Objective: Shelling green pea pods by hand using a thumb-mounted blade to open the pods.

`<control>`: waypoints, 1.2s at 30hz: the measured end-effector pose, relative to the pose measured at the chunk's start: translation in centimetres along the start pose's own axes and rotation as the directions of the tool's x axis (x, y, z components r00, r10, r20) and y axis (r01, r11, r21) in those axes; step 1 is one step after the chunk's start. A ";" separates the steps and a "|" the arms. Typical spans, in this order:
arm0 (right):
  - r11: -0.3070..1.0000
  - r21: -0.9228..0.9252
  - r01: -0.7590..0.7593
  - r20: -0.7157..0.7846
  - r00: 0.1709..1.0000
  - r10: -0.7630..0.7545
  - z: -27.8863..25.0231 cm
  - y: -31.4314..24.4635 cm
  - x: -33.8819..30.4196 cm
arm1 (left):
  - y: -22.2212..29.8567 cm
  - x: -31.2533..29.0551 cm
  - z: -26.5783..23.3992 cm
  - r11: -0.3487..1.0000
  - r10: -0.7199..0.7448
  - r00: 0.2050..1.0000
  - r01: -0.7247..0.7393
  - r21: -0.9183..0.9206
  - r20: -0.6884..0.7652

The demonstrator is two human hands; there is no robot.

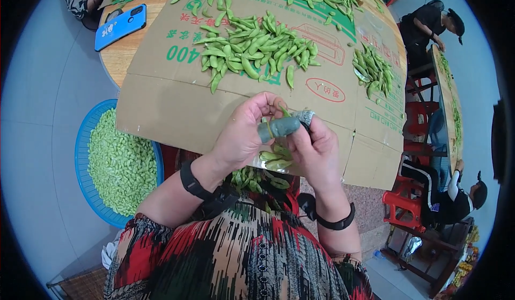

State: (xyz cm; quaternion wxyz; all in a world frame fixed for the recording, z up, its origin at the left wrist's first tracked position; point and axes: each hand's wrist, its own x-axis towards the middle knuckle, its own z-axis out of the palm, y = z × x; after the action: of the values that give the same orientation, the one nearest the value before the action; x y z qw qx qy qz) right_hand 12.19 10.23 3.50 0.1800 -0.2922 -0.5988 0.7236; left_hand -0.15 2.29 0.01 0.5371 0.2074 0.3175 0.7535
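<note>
My left hand (247,126) and my right hand (322,155) meet over the near edge of the cardboard. A green soybean pod (285,110) shows between them, pinched by my left fingers. A grey-green finger cover (279,129) with a yellow band sits on my left thumb and points right. Grey cloth wraps (306,116) a fingertip of my right hand, whose fingers are closed; what they hold is hidden. Just below my hands lie some pods (276,156), and more greenish pods or husks (252,179) rest on my lap.
A flattened cardboard sheet (161,107) covers the wooden table, bearing a pod heap (257,48), a smaller pile (373,69) and more pods behind. A blue phone (120,27) lies at left. Below stands a blue basket (80,160) of shelled beans. Two people work at a table on the right.
</note>
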 end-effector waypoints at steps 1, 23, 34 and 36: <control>0.888 -0.399 0.229 -0.053 0.961 -0.272 0.1 0.3 0.1 | -0.2 0.1 -0.1 1.000 -0.001 1.000 0.001 0.000 0.000; 0.928 -0.369 0.047 -0.064 0.995 -0.076 -1.8 -1.6 -0.1 | 1.9 -0.2 0.4 0.460 0.079 0.970 -0.240 0.855 0.229; 0.347 -0.862 0.370 0.280 0.918 -0.283 -3.8 -4.8 5.6 | 2.1 -0.3 -0.3 0.273 0.342 0.912 -0.327 0.905 0.226; 0.237 -0.923 0.304 0.250 0.940 -0.231 -3.9 -5.5 7.9 | 1.9 -0.3 -0.1 0.281 0.334 0.918 -0.312 0.907 0.213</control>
State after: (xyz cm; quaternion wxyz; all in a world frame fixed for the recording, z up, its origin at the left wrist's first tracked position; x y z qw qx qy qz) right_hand 8.17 19.20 6.79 0.0727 -0.2126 -0.9555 0.1913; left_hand -1.36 1.56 1.28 0.1576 0.5261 0.6426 0.5342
